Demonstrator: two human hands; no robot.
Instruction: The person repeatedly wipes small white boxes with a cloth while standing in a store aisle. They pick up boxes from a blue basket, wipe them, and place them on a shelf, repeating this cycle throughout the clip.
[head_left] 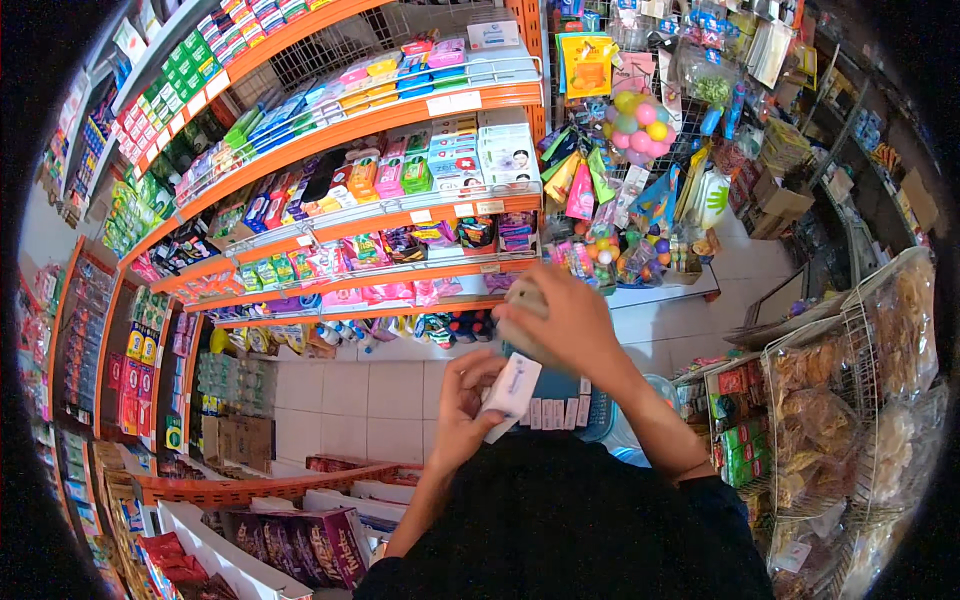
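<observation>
- where's the small white box?
- up in the left hand, fingers bent in and closed on its left side, the broad printed face showing.
- and the right hand?
- curled round a blurred grey-beige bundle, maybe cloth; how tight, i can't tell.
- how do they line up?
- box just below the right fingers, long axis slanting upper right to lower left, upper end toward the bundle. touching? can't say from here.
- nearer hand?
- the left, it's got the thing!
- underneath?
- a row of small boxes inside the teal basket.
</observation>
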